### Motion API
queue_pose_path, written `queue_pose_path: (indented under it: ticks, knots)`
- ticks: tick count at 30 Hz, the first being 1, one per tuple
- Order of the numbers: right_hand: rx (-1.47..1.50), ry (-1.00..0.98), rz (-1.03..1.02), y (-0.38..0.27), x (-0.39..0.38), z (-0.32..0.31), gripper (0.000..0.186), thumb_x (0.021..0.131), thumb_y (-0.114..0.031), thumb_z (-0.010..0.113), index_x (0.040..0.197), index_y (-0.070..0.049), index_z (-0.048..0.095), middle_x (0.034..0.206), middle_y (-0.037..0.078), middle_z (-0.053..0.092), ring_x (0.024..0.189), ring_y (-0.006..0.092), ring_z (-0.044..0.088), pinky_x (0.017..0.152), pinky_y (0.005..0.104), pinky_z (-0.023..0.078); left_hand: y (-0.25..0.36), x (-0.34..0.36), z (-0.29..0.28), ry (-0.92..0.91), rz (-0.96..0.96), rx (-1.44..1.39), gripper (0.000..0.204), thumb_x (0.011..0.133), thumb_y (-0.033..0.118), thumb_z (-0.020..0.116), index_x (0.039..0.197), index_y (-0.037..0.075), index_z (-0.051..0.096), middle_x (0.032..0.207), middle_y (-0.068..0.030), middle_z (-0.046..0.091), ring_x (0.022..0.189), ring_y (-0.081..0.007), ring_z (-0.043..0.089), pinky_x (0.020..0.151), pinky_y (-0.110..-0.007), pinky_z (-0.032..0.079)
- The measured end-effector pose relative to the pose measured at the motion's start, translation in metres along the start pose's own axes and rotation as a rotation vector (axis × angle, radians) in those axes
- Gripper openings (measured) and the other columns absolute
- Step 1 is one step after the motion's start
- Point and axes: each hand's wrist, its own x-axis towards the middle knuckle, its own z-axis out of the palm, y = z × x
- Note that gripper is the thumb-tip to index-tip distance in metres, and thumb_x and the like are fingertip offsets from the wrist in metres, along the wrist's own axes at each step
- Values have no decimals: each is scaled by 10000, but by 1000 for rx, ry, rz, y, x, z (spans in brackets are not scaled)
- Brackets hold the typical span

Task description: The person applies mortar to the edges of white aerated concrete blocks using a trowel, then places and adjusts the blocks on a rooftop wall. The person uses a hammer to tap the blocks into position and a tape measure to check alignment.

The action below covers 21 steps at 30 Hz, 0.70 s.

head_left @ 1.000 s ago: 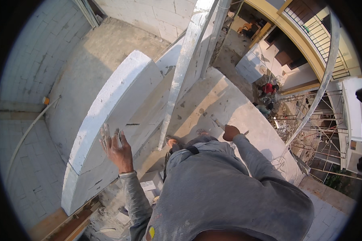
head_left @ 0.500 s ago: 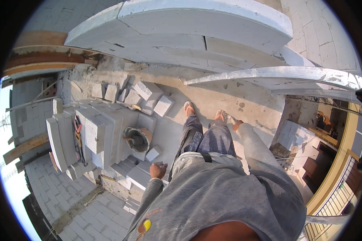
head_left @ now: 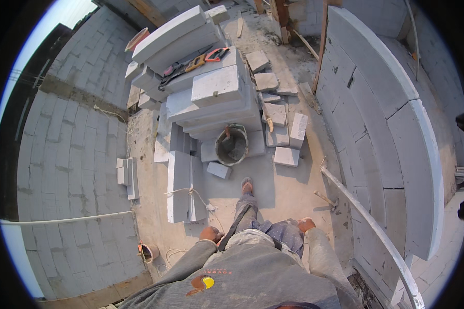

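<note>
My left hand hangs at my left side with its fingers curled and nothing visible in them. A thin cord runs close by it from the upright pale blocks. On the other side, my right hand is closed too, beside my thigh, and I see nothing in it. Nearest to it, a hammer with a wooden handle rests on the floor. Ahead of my foot stands a mortar-stained bucket with a handle sticking out of it.
Stacked pale blocks rise ahead, with a handsaw on top. Loose blocks lie beside the bucket. Along the right runs a block wall, with a long straight bar leaning there. A small orange bucket stands left.
My view has turned left, bringing the block stack ahead and the wall to my right. My right hand has risen from near my foot; a hammer now shows on the floor.
</note>
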Motion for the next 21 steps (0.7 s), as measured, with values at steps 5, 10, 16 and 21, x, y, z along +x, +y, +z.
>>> queue_pose_path:
  ticks: [5,10,16,21]
  knots:
    - [231,-106,297,-47,-2,-11,443,874,-289,623,1188,13,705,1163,261,715,1085,391,700,918,494,573,-45,55,-9,-75,-210,-329,265,757,318,846,905,100,822,931,-192,761,915,-372,736,847,-440,574]
    - [528,-124,539,-129,-6,1,351,917,-236,571,1114,20,707,1072,216,740,877,384,738,789,514,598,-101,141,-60,-120,-102,-385,328,803,346,817,932,47,778,994,-185,761,991,-346,721,886,-443,574]
    - [-100,-306,-10,-276,64,33,412,987,-202,551,1339,5,607,1093,185,736,818,304,734,686,408,594,-151,169,-80,74,-189,-725,406,875,435,726,819,36,775,927,-240,749,968,-388,727,887,-446,546]
    - [350,-277,-30,-433,64,18,491,1014,-218,605,1453,-12,531,1068,131,739,756,195,699,642,335,585,-158,133,-54,-228,-405,-793,530,973,545,547,863,111,831,951,-221,760,949,-416,714,889,-481,539]
